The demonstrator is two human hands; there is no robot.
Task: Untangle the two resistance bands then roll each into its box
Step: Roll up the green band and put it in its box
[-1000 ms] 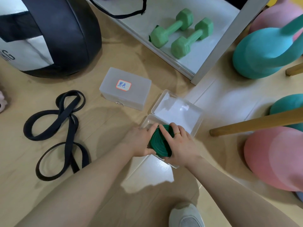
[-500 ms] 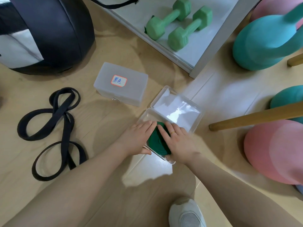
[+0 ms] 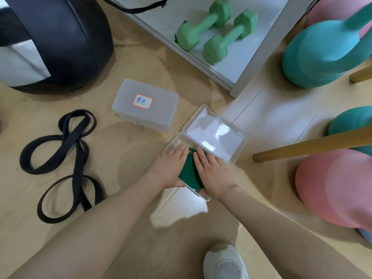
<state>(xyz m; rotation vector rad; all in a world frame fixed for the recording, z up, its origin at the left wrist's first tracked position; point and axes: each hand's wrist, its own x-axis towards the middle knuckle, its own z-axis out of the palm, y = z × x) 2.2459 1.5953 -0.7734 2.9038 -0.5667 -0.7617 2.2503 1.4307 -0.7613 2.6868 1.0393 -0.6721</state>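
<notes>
A rolled dark green resistance band (image 3: 189, 174) lies inside the open clear plastic box (image 3: 237, 156), whose lid lies flat toward the far side. My left hand (image 3: 170, 168) presses on the roll's left side with straight fingers. My right hand (image 3: 214, 174), wearing a ring, presses flat on its right side. The black resistance band (image 3: 66, 164) lies loose in loops on the wooden floor at the left. A closed frosted box (image 3: 145, 104) with a red-edged label stands beyond the open one.
A large black and white bag (image 3: 50, 41) sits at the far left. Two green dumbbells (image 3: 215, 29) lie on a white shelf. Teal and pink kettlebells (image 3: 322, 53) and a wooden rod (image 3: 312, 143) crowd the right. My white shoe (image 3: 223, 262) is at the bottom.
Both hands have lowered the green roll into the open box and flattened their fingers over it. The view has shifted slightly.
</notes>
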